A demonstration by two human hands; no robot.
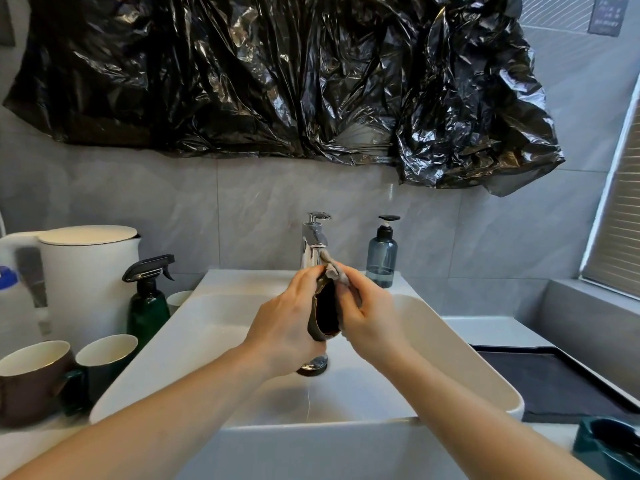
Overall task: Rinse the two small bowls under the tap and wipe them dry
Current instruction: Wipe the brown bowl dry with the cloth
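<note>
I have the small dark bowl [325,308] up on edge over the white basin [460,344], just in front of the chrome tap [313,242]. My left hand [287,323] grips it from the left, fingers curled round its back and rim. My right hand [372,318] is closed on a grey cloth [334,270], pressing the cloth into the bowl's open side; a tuft of it sticks up above the rim, close to the spout. I see no stream running from the tap, only a thin trickle falling below my hands, so I judge I am at the wiping step for this bowl.

What matters for my next move is how the bowl sits: its rim plane runs roughly top to bottom between my palms, mouth facing right towards the cloth hand, base facing left. The right hand is therefore the one placed to sweep the inside, while the left would need to turn the bowl to bring the outside round.

A second dark dish [609,445] sits at the lower right on the counter; whether it is the other bowl I cannot tell. Two mugs [45,375] stand far left.
</note>
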